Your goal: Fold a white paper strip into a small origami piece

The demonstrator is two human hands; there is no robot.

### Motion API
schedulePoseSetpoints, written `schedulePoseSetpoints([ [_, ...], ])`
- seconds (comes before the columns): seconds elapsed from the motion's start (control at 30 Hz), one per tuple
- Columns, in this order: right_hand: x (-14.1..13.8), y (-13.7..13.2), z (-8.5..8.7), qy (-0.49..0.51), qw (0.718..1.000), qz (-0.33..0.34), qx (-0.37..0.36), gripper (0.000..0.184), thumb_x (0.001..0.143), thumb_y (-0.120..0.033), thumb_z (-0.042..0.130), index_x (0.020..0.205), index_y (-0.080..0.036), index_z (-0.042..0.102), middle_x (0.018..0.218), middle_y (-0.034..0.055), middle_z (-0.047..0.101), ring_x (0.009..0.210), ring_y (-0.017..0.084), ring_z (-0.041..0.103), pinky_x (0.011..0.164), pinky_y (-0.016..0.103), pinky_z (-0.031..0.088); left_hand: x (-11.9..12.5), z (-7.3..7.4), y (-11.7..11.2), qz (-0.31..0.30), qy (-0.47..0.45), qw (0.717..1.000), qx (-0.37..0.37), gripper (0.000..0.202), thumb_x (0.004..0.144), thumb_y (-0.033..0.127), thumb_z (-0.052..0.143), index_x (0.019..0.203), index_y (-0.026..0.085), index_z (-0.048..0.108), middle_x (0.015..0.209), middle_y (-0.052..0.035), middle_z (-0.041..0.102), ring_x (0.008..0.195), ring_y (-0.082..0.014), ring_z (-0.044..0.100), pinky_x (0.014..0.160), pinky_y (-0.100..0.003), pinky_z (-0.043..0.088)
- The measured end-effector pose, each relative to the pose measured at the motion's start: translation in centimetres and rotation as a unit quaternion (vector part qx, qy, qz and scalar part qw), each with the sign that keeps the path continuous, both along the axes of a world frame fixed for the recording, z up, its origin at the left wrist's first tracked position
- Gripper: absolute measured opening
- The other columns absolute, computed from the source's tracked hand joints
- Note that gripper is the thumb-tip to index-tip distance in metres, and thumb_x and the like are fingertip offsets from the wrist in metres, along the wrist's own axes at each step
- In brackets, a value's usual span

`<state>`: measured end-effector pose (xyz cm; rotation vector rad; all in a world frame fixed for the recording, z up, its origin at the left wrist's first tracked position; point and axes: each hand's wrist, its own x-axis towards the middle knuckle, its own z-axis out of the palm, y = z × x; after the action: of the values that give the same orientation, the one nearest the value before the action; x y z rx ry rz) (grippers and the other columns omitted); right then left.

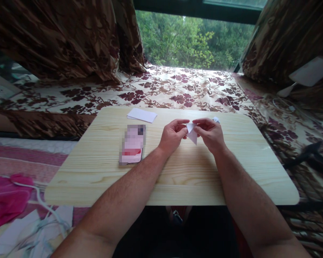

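Between my two hands is a small folded piece of white paper [192,135], held above the middle of the table. Its lower end comes to a point and a triangular flap shows at the top. My left hand [174,134] pinches its left side with thumb and fingers. On the right side, my right hand [208,133] pinches it near the upper edge. The fingertips cover part of the paper. Just behind my right hand lies a small white object [216,119], too small and partly hidden to name.
A phone [131,145], partly blurred out, lies on the wooden table [97,179] left of my hands. Behind it rests a stack of white paper slips [141,115]. Cables and loose papers [24,229] lie at lower left. A white lamp [310,71] stands at right.
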<state>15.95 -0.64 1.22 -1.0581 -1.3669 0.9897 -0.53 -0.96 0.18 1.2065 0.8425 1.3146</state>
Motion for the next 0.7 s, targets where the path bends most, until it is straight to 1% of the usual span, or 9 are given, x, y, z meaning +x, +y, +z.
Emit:
schedulePoseSetpoints([
  [0.1,0.02,-0.04,0.01,-0.009,1.000,0.017,-0.003,0.028,0.073,-0.030,0.076,0.098,-0.018,0.075,0.071,-0.0004,0.067,0.060,0.012,0.056,0.054,0.026,0.048,-0.01,-0.06,0.08,0.019,0.011,1.000,-0.006,0.030,0.076,0.030,0.071,0.103,0.016,0.070,0.074,-0.0017,0.069,0.063,-0.0116,0.060,0.059,-0.025,0.051],
  [0.2,-0.13,-0.03,-0.09,-0.012,0.999,0.036,-0.004,0.030,0.072,-0.030,0.077,0.099,-0.018,0.075,0.070,-0.0006,0.067,0.060,0.012,0.056,0.055,0.026,0.047,-0.02,-0.01,0.07,0.029,0.013,0.999,-0.017,0.028,0.076,0.029,0.070,0.102,0.018,0.071,0.072,0.0000,0.068,0.061,-0.0113,0.059,0.058,-0.024,0.049],
  [0.3,-0.47,-0.03,-0.27,-0.004,0.999,0.050,-0.008,0.030,0.068,-0.029,0.080,0.096,-0.017,0.074,0.071,-0.0002,0.069,0.060,0.012,0.058,0.056,0.027,0.047,0.01,0.04,0.00,0.030,0.007,0.999,-0.022,0.026,0.075,0.028,0.070,0.100,0.018,0.070,0.072,0.0003,0.068,0.061,-0.0116,0.060,0.057,-0.023,0.048],
  [0.47,-0.77,-0.12,-0.32,0.004,0.999,0.051,-0.016,0.030,0.066,-0.030,0.083,0.092,-0.017,0.074,0.069,-0.0005,0.068,0.057,0.012,0.056,0.054,0.027,0.046,0.03,-0.04,-0.04,0.035,0.001,0.999,-0.008,0.018,0.076,0.026,0.068,0.092,0.017,0.068,0.066,0.0012,0.065,0.056,-0.0109,0.057,0.053,-0.022,0.044],
  [0.53,-0.64,-0.12,-0.25,0.008,0.998,0.057,-0.014,0.031,0.067,-0.031,0.083,0.095,-0.017,0.075,0.068,-0.0008,0.067,0.056,0.011,0.055,0.053,0.027,0.045,0.03,-0.04,-0.03,0.038,-0.003,0.999,0.000,0.018,0.076,0.024,0.067,0.093,0.018,0.068,0.066,0.0015,0.065,0.056,-0.0109,0.057,0.054,-0.023,0.044],
  [0.63,-0.40,-0.10,-0.13,0.012,0.998,0.068,-0.009,0.032,0.069,-0.031,0.082,0.098,-0.017,0.075,0.065,-0.0020,0.064,0.054,0.011,0.053,0.051,0.027,0.043,0.03,0.08,-0.03,0.035,-0.008,0.999,0.024,0.028,0.075,0.019,0.068,0.102,0.019,0.068,0.070,0.0021,0.066,0.059,-0.0106,0.056,0.056,-0.023,0.045],
  [0.7,-0.35,-0.12,-0.04,0.011,0.997,0.070,-0.011,0.033,0.069,-0.032,0.082,0.097,-0.017,0.075,0.063,-0.0024,0.063,0.054,0.011,0.053,0.051,0.027,0.042,0.01,0.15,-0.05,0.040,0.003,0.998,0.040,0.026,0.074,0.019,0.069,0.100,0.019,0.071,0.073,0.0014,0.067,0.062,-0.0105,0.056,0.057,-0.022,0.044],
])
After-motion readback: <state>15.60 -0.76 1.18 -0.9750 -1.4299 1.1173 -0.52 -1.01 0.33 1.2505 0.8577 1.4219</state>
